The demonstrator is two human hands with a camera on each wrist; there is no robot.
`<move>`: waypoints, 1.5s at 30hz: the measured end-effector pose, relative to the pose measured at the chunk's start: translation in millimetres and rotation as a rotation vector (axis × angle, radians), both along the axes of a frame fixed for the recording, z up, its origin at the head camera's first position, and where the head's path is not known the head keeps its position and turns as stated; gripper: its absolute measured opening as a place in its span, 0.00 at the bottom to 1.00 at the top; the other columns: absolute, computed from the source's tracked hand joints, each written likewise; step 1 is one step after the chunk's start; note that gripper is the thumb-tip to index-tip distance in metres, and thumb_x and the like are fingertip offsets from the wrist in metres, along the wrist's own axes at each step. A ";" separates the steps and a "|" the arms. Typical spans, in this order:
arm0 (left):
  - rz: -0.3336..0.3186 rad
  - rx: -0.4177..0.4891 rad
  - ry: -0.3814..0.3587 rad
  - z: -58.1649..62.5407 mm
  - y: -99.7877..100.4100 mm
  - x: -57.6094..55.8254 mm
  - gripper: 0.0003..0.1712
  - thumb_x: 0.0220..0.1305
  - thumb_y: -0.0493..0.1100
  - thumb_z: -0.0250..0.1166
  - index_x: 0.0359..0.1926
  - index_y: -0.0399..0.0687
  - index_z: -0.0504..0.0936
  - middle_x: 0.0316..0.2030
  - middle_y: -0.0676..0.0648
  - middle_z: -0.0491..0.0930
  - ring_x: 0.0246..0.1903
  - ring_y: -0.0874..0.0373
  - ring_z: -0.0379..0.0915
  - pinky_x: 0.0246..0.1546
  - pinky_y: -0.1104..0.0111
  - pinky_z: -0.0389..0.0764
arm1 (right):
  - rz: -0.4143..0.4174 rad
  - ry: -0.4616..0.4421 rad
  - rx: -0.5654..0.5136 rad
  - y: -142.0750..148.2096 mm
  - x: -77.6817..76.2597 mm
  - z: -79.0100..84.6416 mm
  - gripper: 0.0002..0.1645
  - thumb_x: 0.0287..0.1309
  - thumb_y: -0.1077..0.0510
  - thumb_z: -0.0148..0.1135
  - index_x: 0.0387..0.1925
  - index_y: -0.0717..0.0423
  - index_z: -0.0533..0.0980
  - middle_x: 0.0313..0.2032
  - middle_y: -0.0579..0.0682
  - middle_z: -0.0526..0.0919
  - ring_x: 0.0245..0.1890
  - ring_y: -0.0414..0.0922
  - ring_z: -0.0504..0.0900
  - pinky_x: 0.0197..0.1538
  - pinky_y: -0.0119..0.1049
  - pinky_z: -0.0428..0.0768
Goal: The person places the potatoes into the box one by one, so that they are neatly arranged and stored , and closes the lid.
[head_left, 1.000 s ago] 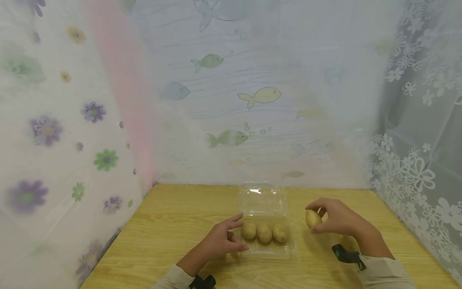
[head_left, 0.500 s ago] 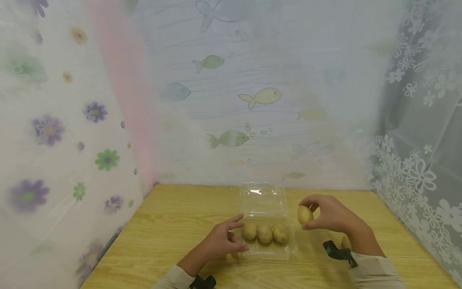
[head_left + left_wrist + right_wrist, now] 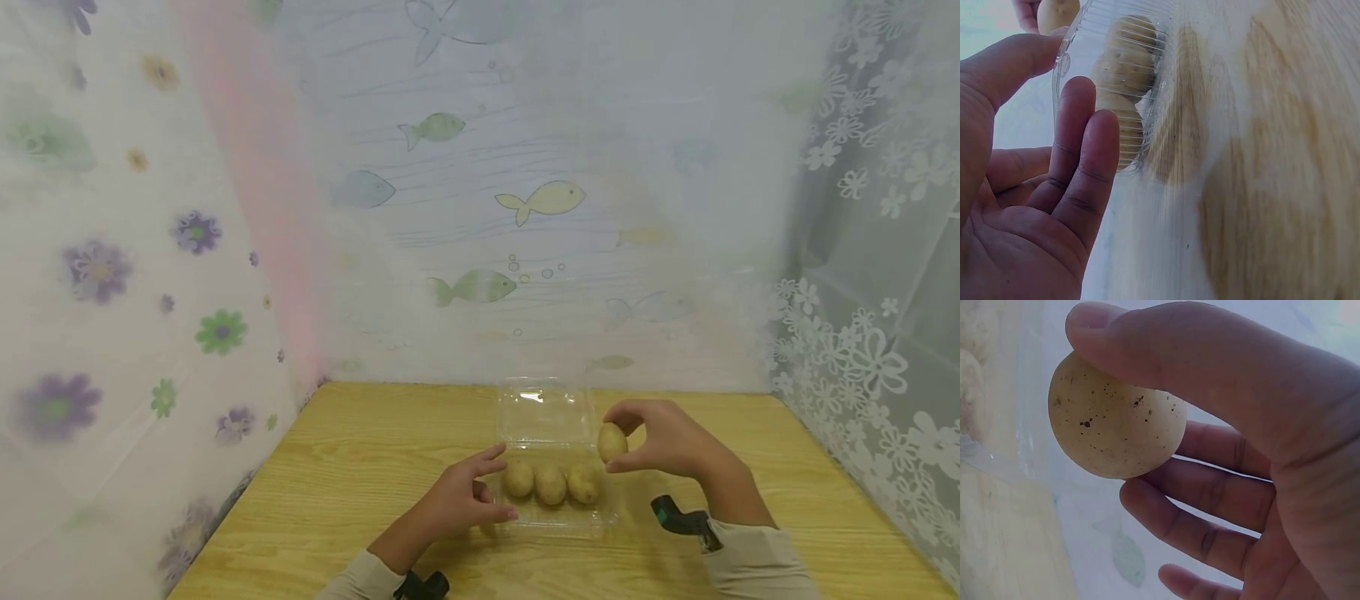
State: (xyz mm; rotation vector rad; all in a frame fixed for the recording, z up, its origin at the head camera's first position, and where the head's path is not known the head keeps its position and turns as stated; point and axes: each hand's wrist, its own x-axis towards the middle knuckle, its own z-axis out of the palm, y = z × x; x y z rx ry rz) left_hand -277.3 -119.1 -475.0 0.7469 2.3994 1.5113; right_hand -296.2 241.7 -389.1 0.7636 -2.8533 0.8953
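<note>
Three yellow-skinned potatoes (image 3: pixel 551 484) lie side by side in the base of a clear plastic clamshell box (image 3: pixel 558 523). Its lid (image 3: pixel 547 421) is folded back, away from the person. At the left side of the box, the left hand (image 3: pixel 456 497) touches the rim with thumb and fingers spread. The right hand (image 3: pixel 670 439) holds another potato (image 3: pixel 612 443) between thumb and fingers, raised just beyond the right end of the row. Small dark specks dot this potato (image 3: pixel 1113 419) in the right wrist view.
The box stands on a wood-grain table (image 3: pixel 360 483). Behind it hangs a fish-patterned sheet (image 3: pixel 465 208), with flowered sheets (image 3: pixel 112 333) at the sides. A dark wrist camera mount (image 3: pixel 678 517) sticks out below the right hand.
The right hand has carried its potato leftward to the box's right edge. Another potato, glimpsed behind the right wrist half a second ago, is now hidden. The left hand and box have stayed put.
</note>
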 end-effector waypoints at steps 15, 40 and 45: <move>0.000 -0.004 -0.006 4.0 0.3 2.6 0.48 0.60 0.47 0.79 0.76 0.40 0.67 0.80 0.50 0.57 0.27 0.66 0.76 0.25 0.75 0.76 | 0.053 0.048 0.028 -15.3 -4.2 -10.1 0.37 0.42 0.41 0.85 0.54 0.49 0.82 0.45 0.38 0.86 0.45 0.40 0.83 0.52 0.50 0.81; -0.002 0.003 -0.011 4.2 -0.1 1.6 0.52 0.59 0.48 0.80 0.79 0.49 0.63 0.79 0.47 0.61 0.28 0.65 0.78 0.26 0.73 0.78 | 0.197 0.040 -0.001 -47.8 0.8 -15.8 0.33 0.44 0.51 0.84 0.52 0.56 0.82 0.48 0.45 0.85 0.44 0.43 0.86 0.51 0.53 0.84; -0.003 0.006 -0.002 2.4 -0.5 1.1 0.52 0.58 0.49 0.80 0.79 0.47 0.64 0.79 0.48 0.60 0.27 0.65 0.78 0.26 0.74 0.78 | 0.216 0.020 0.018 -54.7 2.3 -16.3 0.33 0.45 0.53 0.82 0.55 0.58 0.82 0.50 0.46 0.84 0.46 0.43 0.86 0.52 0.53 0.84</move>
